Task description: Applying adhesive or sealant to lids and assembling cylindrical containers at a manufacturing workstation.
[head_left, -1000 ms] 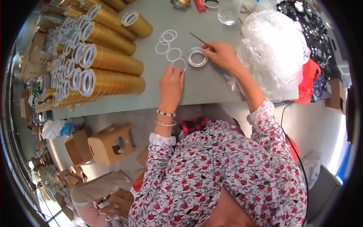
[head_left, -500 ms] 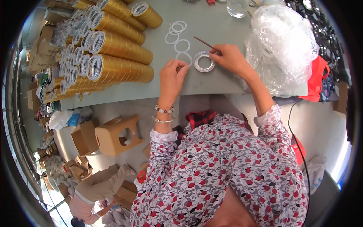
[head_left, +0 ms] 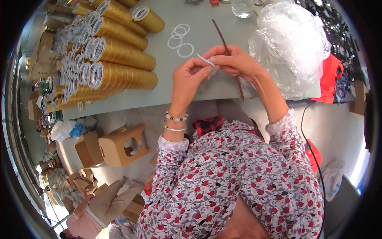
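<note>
My left hand (head_left: 189,79) and my right hand (head_left: 235,63) meet above the near part of the table. Between their fingertips is a thin white ring (head_left: 203,59), tilted nearly edge-on, and both hands pinch at it. A slim brown stick (head_left: 218,32) is also held in my right hand, passing behind its fingers and out below toward the table edge. Under the fingertips shows a small part of a silvery round piece (head_left: 214,73); whether it is held or lying on the table is hidden. Several flat white rings lie just beyond my left hand, the nearest ring (head_left: 185,56) by itself.
Rows of stacked gold round pieces (head_left: 127,75) fill the table's left side. To the right sits a large clear plastic bag (head_left: 288,51), with a red bag (head_left: 330,79) beside it. A glass (head_left: 242,8) stands at the back. Cardboard (head_left: 123,145) and another person (head_left: 95,207) are at lower left.
My left hand has lifted a white ring off the table and moved right to meet my right hand. The brown stick has swung more upright. My fingers now cover most of the silvery piece.
</note>
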`<state>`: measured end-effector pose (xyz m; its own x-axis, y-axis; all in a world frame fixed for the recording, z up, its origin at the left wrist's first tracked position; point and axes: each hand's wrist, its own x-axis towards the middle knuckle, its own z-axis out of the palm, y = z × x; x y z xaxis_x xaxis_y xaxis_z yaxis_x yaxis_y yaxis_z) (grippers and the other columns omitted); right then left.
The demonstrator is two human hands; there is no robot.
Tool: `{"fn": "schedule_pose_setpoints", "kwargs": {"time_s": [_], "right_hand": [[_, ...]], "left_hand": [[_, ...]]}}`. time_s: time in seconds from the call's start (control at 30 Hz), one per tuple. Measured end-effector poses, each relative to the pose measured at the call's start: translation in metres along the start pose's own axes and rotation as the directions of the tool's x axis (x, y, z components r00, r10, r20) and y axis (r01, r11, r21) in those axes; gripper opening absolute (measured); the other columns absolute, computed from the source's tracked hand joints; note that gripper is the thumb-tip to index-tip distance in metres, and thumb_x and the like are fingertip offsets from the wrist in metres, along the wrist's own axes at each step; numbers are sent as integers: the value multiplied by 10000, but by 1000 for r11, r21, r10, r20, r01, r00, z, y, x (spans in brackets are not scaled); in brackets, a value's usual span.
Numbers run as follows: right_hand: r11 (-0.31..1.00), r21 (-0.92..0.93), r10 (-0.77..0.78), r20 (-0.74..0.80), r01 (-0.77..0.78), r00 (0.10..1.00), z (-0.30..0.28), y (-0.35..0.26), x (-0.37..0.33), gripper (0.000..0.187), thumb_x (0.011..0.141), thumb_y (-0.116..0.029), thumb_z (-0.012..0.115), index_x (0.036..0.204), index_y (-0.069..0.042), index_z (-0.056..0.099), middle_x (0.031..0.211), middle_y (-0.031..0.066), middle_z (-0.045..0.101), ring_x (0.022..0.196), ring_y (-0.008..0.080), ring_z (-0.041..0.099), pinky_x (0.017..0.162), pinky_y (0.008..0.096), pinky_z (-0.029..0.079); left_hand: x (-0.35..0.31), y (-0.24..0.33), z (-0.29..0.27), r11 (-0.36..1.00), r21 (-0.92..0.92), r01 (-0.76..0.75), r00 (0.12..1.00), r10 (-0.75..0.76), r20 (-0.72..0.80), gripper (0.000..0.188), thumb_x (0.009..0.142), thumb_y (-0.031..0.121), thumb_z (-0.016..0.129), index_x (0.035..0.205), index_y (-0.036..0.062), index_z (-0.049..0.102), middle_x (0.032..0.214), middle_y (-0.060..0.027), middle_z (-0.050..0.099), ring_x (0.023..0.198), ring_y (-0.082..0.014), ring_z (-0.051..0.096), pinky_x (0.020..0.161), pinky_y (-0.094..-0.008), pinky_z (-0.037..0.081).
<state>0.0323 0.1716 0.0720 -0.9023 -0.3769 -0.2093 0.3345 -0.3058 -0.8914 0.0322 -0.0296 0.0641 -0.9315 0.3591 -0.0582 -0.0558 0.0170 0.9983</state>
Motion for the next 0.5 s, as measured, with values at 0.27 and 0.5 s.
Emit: {"fn": "schedule_pose_setpoints", "kwargs": {"time_s": [0.27,0.5], "right_hand": [[966,-229,139,72,-119,988,-10,-4,-3,315,874,-344,788,897,-38,717,663,-38,543,504,7,357,439,196,201],[819,-548,-123,122,170,985,-5,6,5,161,857,-171,742,901,-18,723,691,-35,605,581,66,492,533,249,385]], "left_hand": [[3,-27,1,960,-275,-50,998,56,15,113,911,-17,689,1019,-6,659,939,-69,701,822,-123,671,773,-274,569],[-1,-14,-13,924,-372,86,994,-104,-28,133,926,61,697,1030,-17,669,921,-68,700,757,-124,669,669,-246,546]]}}
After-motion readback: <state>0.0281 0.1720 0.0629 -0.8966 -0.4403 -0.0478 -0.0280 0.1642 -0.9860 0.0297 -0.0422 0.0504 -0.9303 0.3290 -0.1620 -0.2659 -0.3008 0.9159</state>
